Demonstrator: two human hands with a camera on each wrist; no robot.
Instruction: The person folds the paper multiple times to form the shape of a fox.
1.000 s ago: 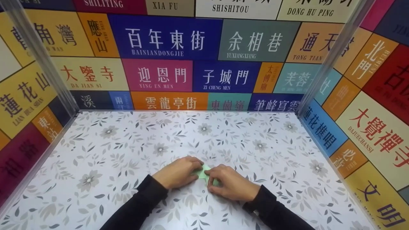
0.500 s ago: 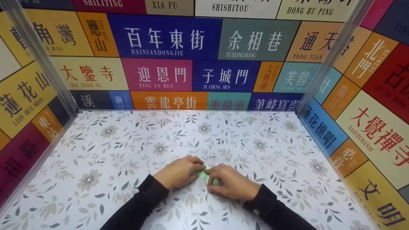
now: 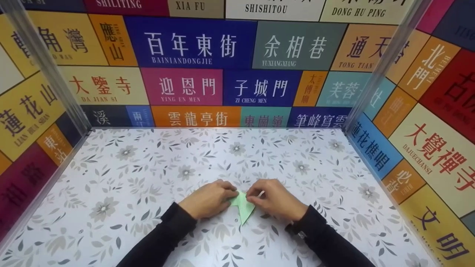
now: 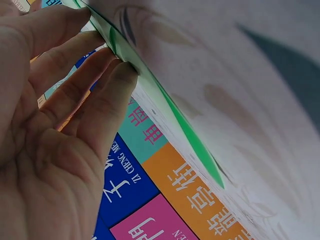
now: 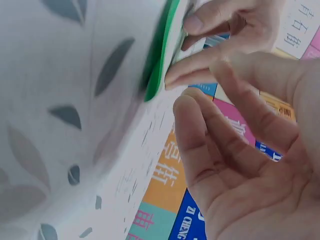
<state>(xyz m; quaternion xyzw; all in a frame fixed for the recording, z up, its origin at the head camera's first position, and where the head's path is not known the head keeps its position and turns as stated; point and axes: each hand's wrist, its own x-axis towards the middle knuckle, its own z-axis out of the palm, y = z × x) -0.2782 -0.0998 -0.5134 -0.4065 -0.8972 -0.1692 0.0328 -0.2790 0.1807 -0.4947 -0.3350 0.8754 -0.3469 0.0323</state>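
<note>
A folded piece of light green paper (image 3: 245, 212) lies on the flower-patterned table, one pointed end towards the person. My left hand (image 3: 209, 200) presses the paper's left part with its fingertips. In the left wrist view those fingers (image 4: 107, 100) are fairly straight against the paper (image 4: 190, 132), which appears as a thin green edge. My right hand (image 3: 280, 200) hovers at the paper's right side. Its fingers bend loosely in the right wrist view, with a gap between thumb and fingertips (image 5: 187, 112) and apart from the green edge (image 5: 159, 60).
A white table (image 3: 156, 155) with grey leaves and flowers spreads around both hands. Colourful sign-covered panels (image 3: 193, 44) stand at the back and both sides. Clear strips (image 3: 55, 66) run up the corners. Dark sleeves cover both forearms.
My right hand has lifted off the paper and shifted slightly right and away from the person, exposing the paper's pointed end. The left hand stays nearly in place.
</note>
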